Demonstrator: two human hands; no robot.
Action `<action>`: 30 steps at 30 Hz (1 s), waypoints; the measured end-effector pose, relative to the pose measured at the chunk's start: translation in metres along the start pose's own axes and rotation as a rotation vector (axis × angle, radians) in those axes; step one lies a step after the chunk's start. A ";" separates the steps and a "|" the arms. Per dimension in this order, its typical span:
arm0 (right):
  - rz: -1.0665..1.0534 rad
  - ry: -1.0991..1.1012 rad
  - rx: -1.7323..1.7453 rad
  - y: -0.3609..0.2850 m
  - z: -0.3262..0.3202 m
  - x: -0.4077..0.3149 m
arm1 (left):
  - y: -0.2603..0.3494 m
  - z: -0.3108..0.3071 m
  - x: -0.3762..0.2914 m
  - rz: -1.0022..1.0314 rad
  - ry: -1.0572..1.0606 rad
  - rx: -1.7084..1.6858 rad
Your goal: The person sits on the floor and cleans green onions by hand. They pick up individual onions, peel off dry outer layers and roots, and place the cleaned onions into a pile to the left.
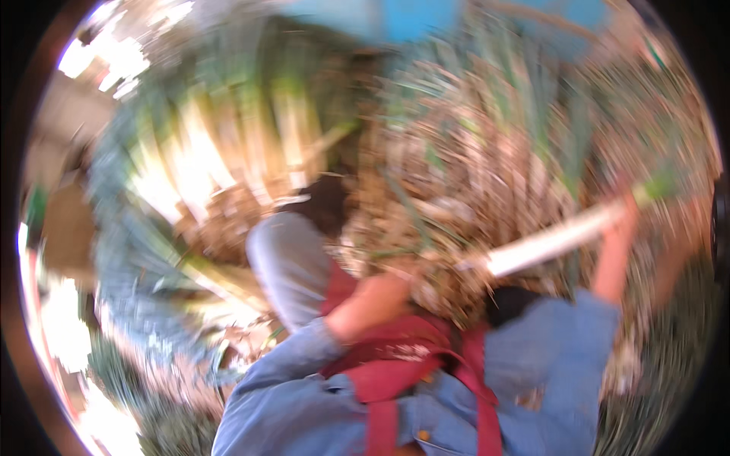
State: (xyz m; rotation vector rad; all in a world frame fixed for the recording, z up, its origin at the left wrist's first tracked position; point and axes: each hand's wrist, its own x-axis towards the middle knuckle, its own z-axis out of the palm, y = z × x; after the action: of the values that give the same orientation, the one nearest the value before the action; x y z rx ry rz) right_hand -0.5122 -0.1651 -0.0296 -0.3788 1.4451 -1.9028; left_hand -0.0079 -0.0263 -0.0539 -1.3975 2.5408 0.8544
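A leek (547,242) with a white shank lies slanted across the right of the view, its brown roots over my lap. My right hand (621,214) is closed round it near its green part. At its root end is my left hand (376,299), fingers curled; blur hides whether it grips the roots. Cleaned leeks (199,148) with pale shanks and green tops lie side by side at the upper left. Unpeeled leeks (496,154) with dry brown outer leaves are heaped in front of me.
More leeks (222,290) lie beside my left knee. Blue material (422,20) shows at the top. Dark green leaves (661,370) cover the lower right. My bent knees and a red apron (388,365) are close below my hands. The frame is strongly blurred.
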 end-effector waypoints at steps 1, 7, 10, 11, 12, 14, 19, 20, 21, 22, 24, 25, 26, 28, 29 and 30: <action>-0.005 -0.100 0.048 0.005 0.002 -0.008 | 0.008 -0.008 0.008 0.104 0.245 -0.159; 0.036 -0.290 0.177 0.005 0.143 -0.113 | 0.044 -0.026 0.049 0.122 0.381 -0.573; -0.159 -0.611 -0.019 -0.017 0.259 -0.201 | -0.001 -0.032 0.040 0.049 0.632 -0.692; -0.238 -0.862 -0.033 -0.021 0.292 -0.227 | -0.031 -0.039 0.037 0.053 0.866 -0.585; -0.305 -1.169 -0.057 -0.023 0.317 -0.250 | -0.067 -0.050 0.033 -0.088 0.914 -0.614; -0.385 -1.344 -0.032 -0.011 0.346 -0.277 | -0.166 -0.080 0.008 -0.366 1.139 -0.442; -0.766 -1.011 -0.433 0.089 0.308 -0.233 | -0.412 -0.154 -0.047 -0.747 1.262 -0.312; -0.795 -0.811 -0.501 0.116 0.283 -0.223 | -0.445 -0.157 -0.055 -0.847 1.198 -0.276; -0.467 -0.810 -0.753 0.140 0.249 -0.209 | -0.469 -0.159 -0.063 -0.973 1.095 -0.221; -0.120 -0.784 -0.976 0.166 0.215 -0.198 | -0.488 -0.158 -0.073 -1.120 0.958 -0.133; -0.133 -0.600 -1.066 0.210 0.141 -0.173 | -0.500 -0.152 -0.086 -1.365 0.699 0.149; -0.095 -0.471 -1.172 0.226 0.103 -0.158 | -0.493 -0.148 -0.091 -1.450 0.609 0.270; 0.037 -0.313 -1.187 0.240 0.070 -0.137 | -0.481 -0.143 -0.087 -1.318 0.770 0.337; 0.046 -0.060 -1.236 0.257 0.015 -0.092 | -0.437 -0.140 -0.067 -1.138 0.950 0.484; 0.147 0.024 -1.252 0.262 -0.006 -0.070 | -0.409 -0.141 -0.051 -0.797 1.075 0.209; 0.219 0.094 -1.305 0.266 -0.021 -0.048 | -0.377 -0.137 -0.036 -0.667 1.066 -0.043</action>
State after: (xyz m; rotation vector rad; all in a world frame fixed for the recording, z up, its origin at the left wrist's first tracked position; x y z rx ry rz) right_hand -0.3964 -0.1502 -0.2741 -0.6582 2.5070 -0.5797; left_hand 0.3392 -0.2291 -0.0845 -3.0312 2.1790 -0.0139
